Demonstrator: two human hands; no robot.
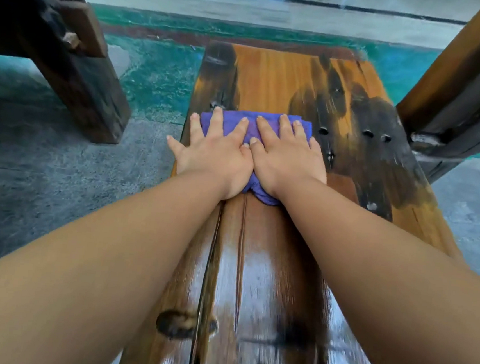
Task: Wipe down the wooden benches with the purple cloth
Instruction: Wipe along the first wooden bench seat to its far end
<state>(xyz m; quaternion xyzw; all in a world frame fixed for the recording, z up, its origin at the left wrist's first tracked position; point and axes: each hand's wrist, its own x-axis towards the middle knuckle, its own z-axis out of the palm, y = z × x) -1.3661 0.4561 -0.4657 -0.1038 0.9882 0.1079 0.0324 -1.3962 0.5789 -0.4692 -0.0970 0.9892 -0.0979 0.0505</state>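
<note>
The 2 hands lie flat and side by side on the purple cloth point(267, 125), fingers straight and spread, gripping nothing; the left hand point(215, 153) and the right hand point(287, 154) touch at the thumbs and press the cloth down onto the bench point(272, 76). Open palms probably suit the job better than a pinch, since they spread pressure over a wide patch of fabric and keep it from bunching as it slides. The left hand's little finger reaches off the cloth past the bench's left edge.

The cloth sits folded on the left part of the seat, toward the far end, with a fold showing under the wrists and a strip beyond the fingertips. Both arms reach out nearly straight, which looks like a push along the grain.

The near planks shine as if wet, so they seem wiped; the far boards look dull, with dark stains and small holes to the right of the cloth. A dark wooden post point(76, 72) stands left, another timber frame point(461, 94) right, on a green and grey floor point(57, 179).
</note>
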